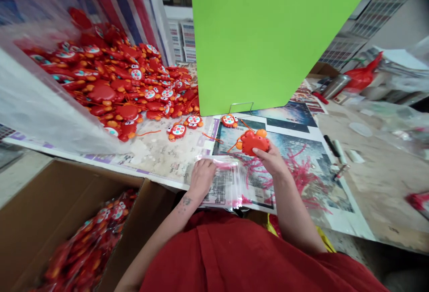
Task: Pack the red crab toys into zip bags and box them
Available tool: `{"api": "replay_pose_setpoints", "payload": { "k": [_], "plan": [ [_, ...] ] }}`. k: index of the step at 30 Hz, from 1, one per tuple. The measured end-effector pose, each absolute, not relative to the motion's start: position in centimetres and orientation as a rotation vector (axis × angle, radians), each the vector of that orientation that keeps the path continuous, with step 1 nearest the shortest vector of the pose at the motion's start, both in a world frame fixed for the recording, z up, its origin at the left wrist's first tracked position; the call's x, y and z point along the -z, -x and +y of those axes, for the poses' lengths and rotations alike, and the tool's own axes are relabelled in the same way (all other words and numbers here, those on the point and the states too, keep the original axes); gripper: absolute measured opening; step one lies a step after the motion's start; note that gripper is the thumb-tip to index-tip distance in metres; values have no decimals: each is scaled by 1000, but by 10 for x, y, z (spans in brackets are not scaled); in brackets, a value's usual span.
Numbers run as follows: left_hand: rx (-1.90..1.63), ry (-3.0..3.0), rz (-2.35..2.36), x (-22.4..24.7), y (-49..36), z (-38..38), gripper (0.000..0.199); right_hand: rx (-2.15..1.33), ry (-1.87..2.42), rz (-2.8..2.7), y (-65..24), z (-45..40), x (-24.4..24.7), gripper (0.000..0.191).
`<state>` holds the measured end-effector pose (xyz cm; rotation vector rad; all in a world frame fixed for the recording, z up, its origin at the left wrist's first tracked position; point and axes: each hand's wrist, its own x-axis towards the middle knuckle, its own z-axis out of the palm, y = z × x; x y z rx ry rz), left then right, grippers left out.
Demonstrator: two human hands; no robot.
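Note:
My right hand (272, 158) holds a red crab-shaped toy (252, 143) by its right edge, its plain red back facing up and an orange cord trailing left. My left hand (203, 175) rests on a stack of clear plastic bags (225, 184) at the table's front edge, fingers curled at the upper left edge of the stack. Whether those fingers pinch a bag is too small to tell. Behind the hands lie loose crab toys, one (229, 120) near the green board and another (177, 131) farther left.
A large heap of crab toys (127, 86) spills from a plastic-lined sack at left. A cardboard box (67, 180) below holds bagged toys. A green board (261, 37) stands behind. Pink strands (298, 171) and markers (331, 147) lie right.

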<state>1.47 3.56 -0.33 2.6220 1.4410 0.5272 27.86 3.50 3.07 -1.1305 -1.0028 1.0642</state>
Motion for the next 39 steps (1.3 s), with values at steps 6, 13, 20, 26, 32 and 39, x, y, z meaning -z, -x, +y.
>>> {"api": "replay_pose_setpoints", "payload": {
  "k": [6,13,20,26,32,39],
  "plan": [
    [-543,-2637,1383,26,-16,26,14,-1085,1123,-1023,-272,38,-27,51],
    [-524,-2719,1347,31,-16,23,13,-1056,1206,-1175,-277,34,-23,48],
    [-572,-2529,1365,23,-17,26,23,-1097,1261,-1377,-276,27,-34,49],
    [-382,-2540,1460,14,-22,29,17,-1107,1285,-1446,-272,27,-38,48],
    [-306,-2512,1491,15,-25,37,22,-1119,1265,-1455,-271,26,-37,47],
    [-366,-2550,1548,22,-30,32,13,-1093,1296,-1490,-271,25,-39,47]
  ]
}}
